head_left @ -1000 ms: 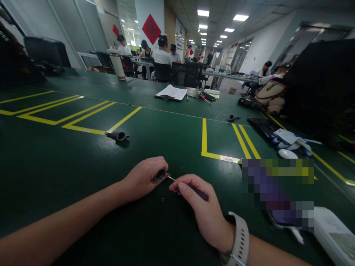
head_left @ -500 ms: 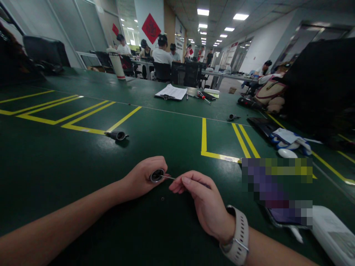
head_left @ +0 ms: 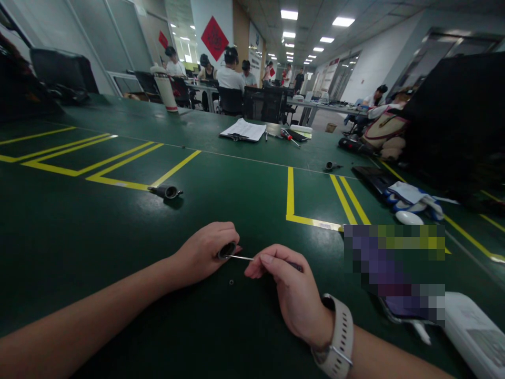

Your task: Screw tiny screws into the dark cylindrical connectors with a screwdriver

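Note:
My left hand (head_left: 203,250) rests on the green table (head_left: 79,226), closed around a small dark metal cylinder (head_left: 227,250) whose open end faces right. My right hand (head_left: 290,292), with a pale watch on the wrist, pinches a thin screwdriver (head_left: 252,259) by its dark handle. The screwdriver's metal shaft points left, and its tip sits at the mouth of the cylinder. A tiny dark screw (head_left: 231,282) lies on the table just below the two hands.
A second metal cylinder (head_left: 168,191) lies by the yellow floor-style lines, a third (head_left: 329,167) farther right. Papers on a clipboard (head_left: 243,130), tools, gloves (head_left: 412,196), a white mouse (head_left: 408,218) and a white device (head_left: 473,331) lie around. People sit at desks beyond.
The hands stay together on the table. The cylinder has turned slightly in my left hand and the screwdriver shaft has shifted a little lower and more level at its mouth.

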The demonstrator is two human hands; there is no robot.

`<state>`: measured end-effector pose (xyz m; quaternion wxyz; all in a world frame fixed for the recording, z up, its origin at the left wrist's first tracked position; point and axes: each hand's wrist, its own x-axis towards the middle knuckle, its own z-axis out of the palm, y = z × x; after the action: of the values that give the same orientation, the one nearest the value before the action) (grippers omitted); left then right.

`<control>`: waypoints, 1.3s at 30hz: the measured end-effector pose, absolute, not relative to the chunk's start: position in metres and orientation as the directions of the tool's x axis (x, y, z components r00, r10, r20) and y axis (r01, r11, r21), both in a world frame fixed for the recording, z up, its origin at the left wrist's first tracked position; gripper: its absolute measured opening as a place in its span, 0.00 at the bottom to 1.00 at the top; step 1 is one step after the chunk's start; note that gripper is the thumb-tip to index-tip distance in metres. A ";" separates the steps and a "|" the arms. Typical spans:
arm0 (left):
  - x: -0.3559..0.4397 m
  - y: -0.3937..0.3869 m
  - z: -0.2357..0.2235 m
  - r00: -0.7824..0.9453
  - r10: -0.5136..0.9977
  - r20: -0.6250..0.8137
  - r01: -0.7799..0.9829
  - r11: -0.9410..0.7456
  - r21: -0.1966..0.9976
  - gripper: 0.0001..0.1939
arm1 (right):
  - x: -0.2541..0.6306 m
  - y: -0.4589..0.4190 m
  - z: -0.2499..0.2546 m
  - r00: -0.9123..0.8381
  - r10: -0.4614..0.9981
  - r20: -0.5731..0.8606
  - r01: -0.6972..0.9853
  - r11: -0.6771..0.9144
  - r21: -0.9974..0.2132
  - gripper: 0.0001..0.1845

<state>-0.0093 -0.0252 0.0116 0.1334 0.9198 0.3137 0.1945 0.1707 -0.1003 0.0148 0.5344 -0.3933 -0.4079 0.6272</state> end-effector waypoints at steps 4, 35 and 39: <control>-0.010 -0.024 0.011 0.697 0.667 0.266 0.551 -0.734 0.398 0.07 | 0.171 -0.102 0.012 -0.093 0.995 -0.036 -0.328 -0.065 -0.943 0.09; -0.010 -0.024 0.010 0.702 0.666 0.254 0.573 -0.739 0.355 0.05 | 0.172 -0.105 0.015 -0.023 1.000 0.021 -0.081 0.019 -0.996 0.15; -0.009 -0.024 0.011 0.699 0.668 0.255 0.572 -0.737 0.360 0.06 | 0.171 -0.105 0.017 -0.021 1.000 0.016 -0.008 0.016 -1.000 0.15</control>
<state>-0.0088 -0.0241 0.0107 0.1277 0.9128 0.3397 0.1872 0.1707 -0.1050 0.0172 0.5007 -0.4888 -0.5073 0.5030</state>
